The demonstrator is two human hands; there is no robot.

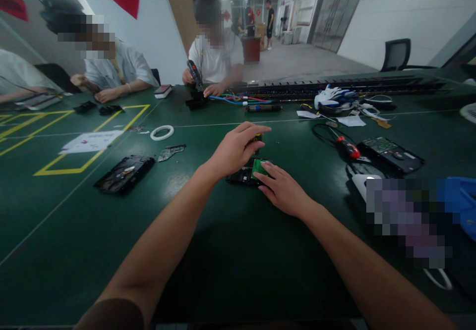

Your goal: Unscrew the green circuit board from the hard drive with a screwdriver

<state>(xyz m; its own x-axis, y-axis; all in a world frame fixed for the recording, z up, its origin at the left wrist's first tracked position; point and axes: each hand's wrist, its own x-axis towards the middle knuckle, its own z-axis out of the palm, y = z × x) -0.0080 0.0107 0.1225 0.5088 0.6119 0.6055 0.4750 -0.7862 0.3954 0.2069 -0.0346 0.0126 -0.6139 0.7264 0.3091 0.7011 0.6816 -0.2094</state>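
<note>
A black hard drive (pixel 241 175) lies on the green table with a green circuit board (pixel 257 167) on its right part. My left hand (pixel 236 147) is above the drive, thumb and fingers closed around a small black-and-yellow tool (pixel 257 137). Most of that tool is hidden by the hand, so its exact kind does not show. My right hand (pixel 284 189) rests at the right side of the drive, its fingers spread and the tips touching the circuit board.
On the left are another drive (pixel 124 174), a loose circuit board (pixel 171 152) and a tape roll (pixel 162 132). To the right lie a red-handled screwdriver (pixel 347 147), a third drive (pixel 392 154) and gloves (pixel 334 97). Across the table a co-worker (pixel 215 57) holds a power tool.
</note>
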